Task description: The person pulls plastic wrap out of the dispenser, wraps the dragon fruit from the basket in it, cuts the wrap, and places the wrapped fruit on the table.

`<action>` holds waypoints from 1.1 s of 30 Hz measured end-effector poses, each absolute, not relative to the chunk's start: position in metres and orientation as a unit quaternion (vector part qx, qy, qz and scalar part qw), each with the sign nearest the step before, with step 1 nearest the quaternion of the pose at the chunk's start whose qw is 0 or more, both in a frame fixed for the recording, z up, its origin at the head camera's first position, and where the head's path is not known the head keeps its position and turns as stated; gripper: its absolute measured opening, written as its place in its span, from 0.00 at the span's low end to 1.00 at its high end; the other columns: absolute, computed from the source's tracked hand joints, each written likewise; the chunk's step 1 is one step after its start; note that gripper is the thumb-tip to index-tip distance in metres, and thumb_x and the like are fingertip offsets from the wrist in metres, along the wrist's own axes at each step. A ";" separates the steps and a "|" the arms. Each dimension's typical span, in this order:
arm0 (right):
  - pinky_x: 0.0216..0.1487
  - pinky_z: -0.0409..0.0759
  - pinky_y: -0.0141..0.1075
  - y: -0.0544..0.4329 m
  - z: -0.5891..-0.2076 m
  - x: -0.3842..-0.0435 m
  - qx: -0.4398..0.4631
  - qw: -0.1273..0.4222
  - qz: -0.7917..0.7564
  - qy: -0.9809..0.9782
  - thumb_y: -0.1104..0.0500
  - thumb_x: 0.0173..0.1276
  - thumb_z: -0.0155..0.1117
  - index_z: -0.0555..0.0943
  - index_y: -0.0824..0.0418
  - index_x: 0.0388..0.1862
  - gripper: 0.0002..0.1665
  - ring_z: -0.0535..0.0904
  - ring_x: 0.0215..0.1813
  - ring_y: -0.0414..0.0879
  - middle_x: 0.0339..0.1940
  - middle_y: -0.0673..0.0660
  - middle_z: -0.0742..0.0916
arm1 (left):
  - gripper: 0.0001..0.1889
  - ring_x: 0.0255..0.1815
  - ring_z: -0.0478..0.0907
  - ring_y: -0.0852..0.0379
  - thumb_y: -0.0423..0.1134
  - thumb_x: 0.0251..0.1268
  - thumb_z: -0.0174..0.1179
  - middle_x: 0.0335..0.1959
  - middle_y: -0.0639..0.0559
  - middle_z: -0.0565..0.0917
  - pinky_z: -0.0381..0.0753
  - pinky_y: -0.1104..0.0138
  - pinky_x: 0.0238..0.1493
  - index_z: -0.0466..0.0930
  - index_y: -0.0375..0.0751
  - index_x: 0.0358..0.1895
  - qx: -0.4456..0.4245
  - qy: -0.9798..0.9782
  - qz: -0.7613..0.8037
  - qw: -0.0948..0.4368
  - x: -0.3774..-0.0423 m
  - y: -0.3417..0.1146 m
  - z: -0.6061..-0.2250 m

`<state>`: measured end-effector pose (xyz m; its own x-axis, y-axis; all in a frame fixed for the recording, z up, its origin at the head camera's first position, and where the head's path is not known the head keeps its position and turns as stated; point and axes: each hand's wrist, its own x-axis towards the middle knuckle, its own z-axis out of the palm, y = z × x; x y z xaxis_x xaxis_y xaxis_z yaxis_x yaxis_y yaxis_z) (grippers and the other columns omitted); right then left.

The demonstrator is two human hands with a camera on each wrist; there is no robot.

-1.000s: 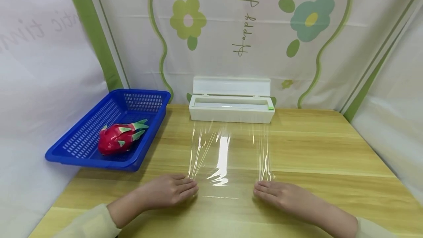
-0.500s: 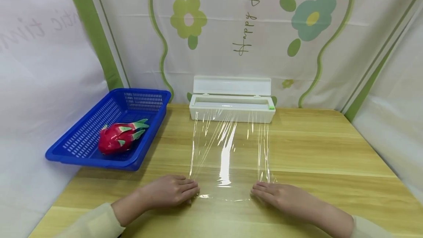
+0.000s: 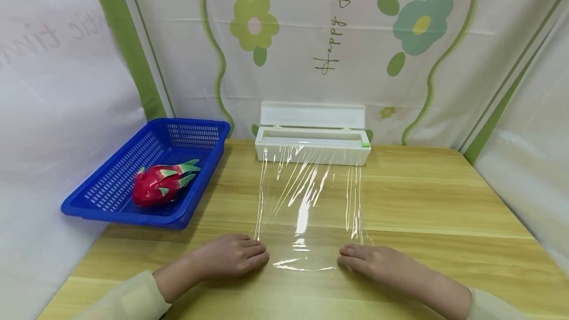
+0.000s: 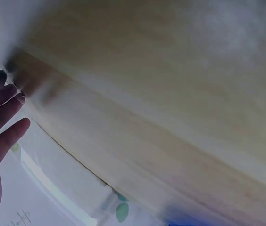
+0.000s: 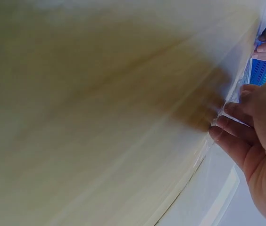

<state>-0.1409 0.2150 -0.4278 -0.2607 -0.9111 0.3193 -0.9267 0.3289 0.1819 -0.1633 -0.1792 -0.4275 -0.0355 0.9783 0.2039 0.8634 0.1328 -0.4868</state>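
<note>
A clear sheet of cling film [image 3: 284, 226] stretches from a white cling film dispenser [image 3: 311, 155] toward me, low over the wooden table. Its lid stands up at the back. My left hand [image 3: 235, 256] holds the near left corner of the film, palm down, with the thumb hidden in the head view. At the near right corner my right hand [image 3: 378, 263] grips the film the same way. In the right wrist view, the fingertips [image 5: 216, 132] are right at the film's edge, close to the tabletop. Creases and bright glare run along the sheet.
On the left, a blue plastic basket [image 3: 195, 206] holds a red dragon fruit [image 3: 157, 186] with green scales. A small bright green piece [image 3: 365, 145] sits at the dispenser's right end. Printed curtains [image 3: 302, 83] enclose the wooden table [image 3: 426, 201] at the back and sides.
The film looks slacker, with more creases near the dispenser and a bowed near edge. Both hands have stayed almost in place, shifting very slightly toward each other.
</note>
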 end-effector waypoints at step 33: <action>0.69 0.59 0.50 0.229 -0.416 -0.181 0.461 0.140 0.021 -0.876 0.42 0.60 0.69 0.69 0.69 0.68 0.46 0.67 0.68 0.63 0.68 0.69 0.71 | 0.22 0.54 0.79 0.49 0.52 0.68 0.56 0.52 0.45 0.82 0.79 0.56 0.53 0.80 0.41 0.55 -0.580 -0.776 0.125 0.216 -0.169 -0.183 -0.431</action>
